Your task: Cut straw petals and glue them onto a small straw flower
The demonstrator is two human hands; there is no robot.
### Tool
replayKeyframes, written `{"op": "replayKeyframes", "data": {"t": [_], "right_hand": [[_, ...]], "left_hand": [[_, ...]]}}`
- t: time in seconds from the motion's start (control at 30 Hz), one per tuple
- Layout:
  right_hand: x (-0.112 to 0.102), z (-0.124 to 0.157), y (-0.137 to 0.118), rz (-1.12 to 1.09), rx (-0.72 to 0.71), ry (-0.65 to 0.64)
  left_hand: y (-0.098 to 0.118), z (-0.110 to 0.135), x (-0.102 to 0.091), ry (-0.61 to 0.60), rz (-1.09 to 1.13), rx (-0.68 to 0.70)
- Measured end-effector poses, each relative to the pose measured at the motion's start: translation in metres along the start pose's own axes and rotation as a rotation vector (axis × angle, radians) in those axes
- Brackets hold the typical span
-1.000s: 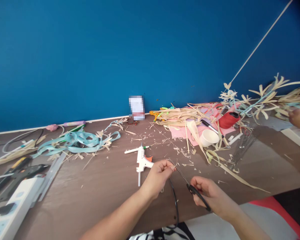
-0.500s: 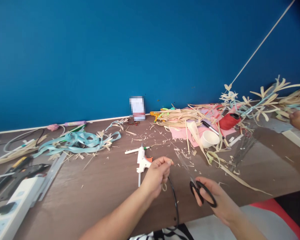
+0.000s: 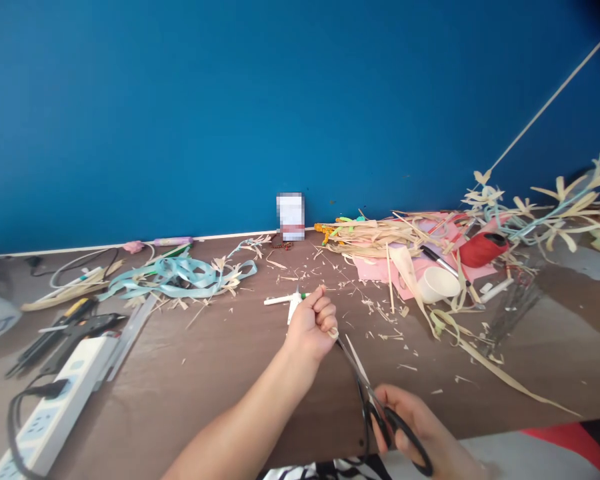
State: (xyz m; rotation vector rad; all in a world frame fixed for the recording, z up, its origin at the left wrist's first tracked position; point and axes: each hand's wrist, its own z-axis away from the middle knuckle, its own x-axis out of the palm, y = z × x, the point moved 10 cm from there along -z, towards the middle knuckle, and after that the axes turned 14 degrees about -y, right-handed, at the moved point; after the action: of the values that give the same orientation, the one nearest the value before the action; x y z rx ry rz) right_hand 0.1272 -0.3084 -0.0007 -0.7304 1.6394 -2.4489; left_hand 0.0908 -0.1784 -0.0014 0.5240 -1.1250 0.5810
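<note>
My left hand [image 3: 314, 327] is closed, its fingers curled round a thin pale strip [image 3: 333, 333] whose curled end pokes out below the little finger. The rest of that strip is hidden in the fist. Held by their black handles in my right hand [image 3: 413, 423] are the scissors [image 3: 363, 373]. Their blades are parted and point up toward the pale strip. Behind my left hand lies a white glue gun [image 3: 293, 308], partly covered by it. Small pale scraps [image 3: 343, 287] are scattered on the table around and beyond both hands.
A power strip [image 3: 55, 407] and black tools [image 3: 75, 333] lie at the left, near light-blue ribbon [image 3: 180, 277]. On the right are a white cup [image 3: 437, 285], a red spool of thread [image 3: 484, 249] and bundled pale strips [image 3: 365, 237]. A blue wall [image 3: 205, 120] stands behind.
My left hand has rolled over, so its fingers now curl toward me. The scissors have moved down and left, their blades parting near the strip. The view has swung left.
</note>
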Motion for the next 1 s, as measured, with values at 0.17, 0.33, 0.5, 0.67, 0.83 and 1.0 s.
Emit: {"op": "replayKeyframes", "data": {"t": [0.17, 0.33, 0.5, 0.67, 0.83, 1.0], "right_hand": [[-0.001, -0.004, 0.002, -0.005, -0.008, -0.004], [-0.007, -0.009, 0.005, -0.016, -0.053, 0.049], [-0.011, -0.008, 0.006, -0.02, -0.048, 0.135], [-0.039, 0.02, -0.01, 0.187, -0.107, 0.297], [-0.112, 0.07, -0.01, 0.834, 0.212, 0.743], [-0.133, 0.075, -0.01, 1.249, 0.402, 0.779]], "left_hand": [[-0.016, 0.001, -0.001, 0.016, 0.041, -0.075], [-0.032, 0.006, -0.004, 0.036, 0.041, -0.109], [-0.04, 0.007, -0.009, 0.043, 0.057, -0.121], [-0.035, 0.007, -0.013, 0.04, 0.053, -0.11], [-0.022, 0.006, -0.008, 0.0, -0.037, -0.025], [-0.02, 0.002, -0.012, -0.012, -0.108, -0.001]]}}
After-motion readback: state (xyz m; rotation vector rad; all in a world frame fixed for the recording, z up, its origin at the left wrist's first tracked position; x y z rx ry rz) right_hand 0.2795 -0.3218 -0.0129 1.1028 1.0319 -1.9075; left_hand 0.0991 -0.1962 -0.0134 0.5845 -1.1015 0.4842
